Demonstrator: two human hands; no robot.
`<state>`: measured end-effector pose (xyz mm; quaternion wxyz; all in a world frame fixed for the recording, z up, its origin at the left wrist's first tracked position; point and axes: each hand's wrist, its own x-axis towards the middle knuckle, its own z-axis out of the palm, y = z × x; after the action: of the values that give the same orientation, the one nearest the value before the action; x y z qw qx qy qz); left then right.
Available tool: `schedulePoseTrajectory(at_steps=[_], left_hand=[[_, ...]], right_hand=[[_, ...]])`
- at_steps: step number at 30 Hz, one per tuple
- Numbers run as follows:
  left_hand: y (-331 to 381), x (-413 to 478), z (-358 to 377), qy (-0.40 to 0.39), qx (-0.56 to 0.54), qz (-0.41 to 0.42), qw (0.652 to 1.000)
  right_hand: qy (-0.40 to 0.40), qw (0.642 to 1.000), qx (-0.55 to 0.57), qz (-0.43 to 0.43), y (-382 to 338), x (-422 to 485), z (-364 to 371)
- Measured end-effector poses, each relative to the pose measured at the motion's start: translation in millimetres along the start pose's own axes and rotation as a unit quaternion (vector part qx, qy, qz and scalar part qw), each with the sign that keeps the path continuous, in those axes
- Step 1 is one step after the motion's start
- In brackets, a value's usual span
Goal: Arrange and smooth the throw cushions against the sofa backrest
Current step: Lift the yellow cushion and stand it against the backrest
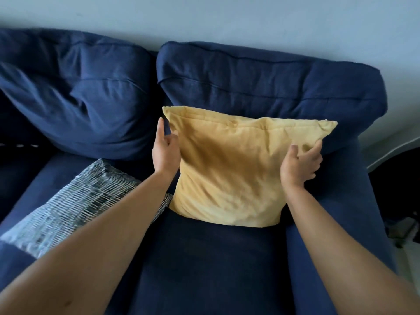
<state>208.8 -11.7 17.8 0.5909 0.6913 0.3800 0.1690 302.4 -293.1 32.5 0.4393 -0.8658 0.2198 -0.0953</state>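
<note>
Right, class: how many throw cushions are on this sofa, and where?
2. The yellow cushion leans on the backrest, between the left hand and right hand. The grey patterned cushion lies on the seat beside it, partly under the left forearm. Others may be hidden.

Both bare arms stretch forward, hands well apart.
The left hand (164, 153) presses with straight fingers against one side of the yellow cushion (227, 169); the right hand (300, 164) curls thumb and fingers round the opposite edge.
</note>
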Motion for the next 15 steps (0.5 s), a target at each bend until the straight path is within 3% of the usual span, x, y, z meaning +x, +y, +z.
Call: schedulePoseTrajectory(at_steps=[4, 7, 15], left_hand=[[-2.7, -9.1, -25.3, -0.004, -0.023, -0.009, 1.000], [-10.6, -13.6, -54.9, -0.021, 0.016, -0.006, 1.000], [-65.0, 13.6, -175.4, -0.036, 0.200, -0.023, 0.979]], right_hand=[[0.007, 0.995, 0.033, -0.094, -26.5, -47.7, 7.4], [-0.058, 0.981, 0.070, -0.169, -42.5, -93.6, 28.1], [-0.226, 0.962, 0.065, -0.137, -61.6, -217.8, 111.7]])
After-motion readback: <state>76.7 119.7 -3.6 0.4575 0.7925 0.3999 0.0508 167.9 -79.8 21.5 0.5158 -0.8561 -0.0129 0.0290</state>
